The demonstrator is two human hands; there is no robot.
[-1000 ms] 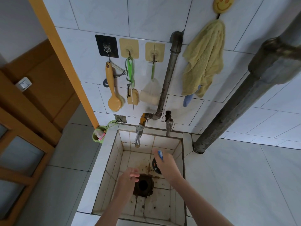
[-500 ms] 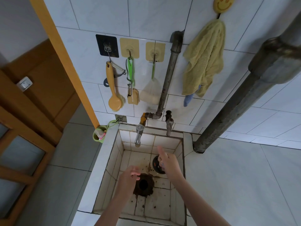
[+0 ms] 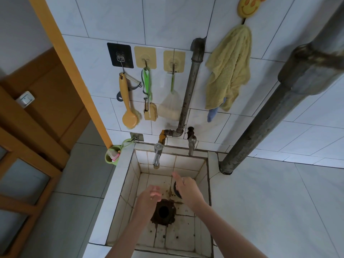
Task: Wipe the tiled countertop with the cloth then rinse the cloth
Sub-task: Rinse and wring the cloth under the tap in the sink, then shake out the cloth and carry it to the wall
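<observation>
Both my hands hover inside the tiled sink (image 3: 202, 165). My left hand (image 3: 149, 195) is above the dark drain hole (image 3: 163, 211), fingers loosely curled and holding nothing. To its right, my right hand (image 3: 187, 188) shows its back, with the index finger stretched toward the left tap (image 3: 157, 155). Nothing is visible in that hand. A yellow cloth (image 3: 229, 71) hangs from a smiley hook on the wall, with a blue cloth (image 3: 212, 114) peeking out below it. The tiled countertop (image 3: 279, 211) spreads to the right of the sink.
A second tap (image 3: 191, 144) and a rusty water pipe (image 3: 191, 86) stand behind the sink. Brushes (image 3: 128, 101) and a sponge hang on wall hooks. A thick grey pipe (image 3: 270, 116) slants onto the counter at the right. A green cup (image 3: 112, 155) hangs left of the sink.
One second ago a small blue thing showed at my right hand's fingertips; it is no longer visible. The right index finger now points toward the tap. My left hand barely moved.
</observation>
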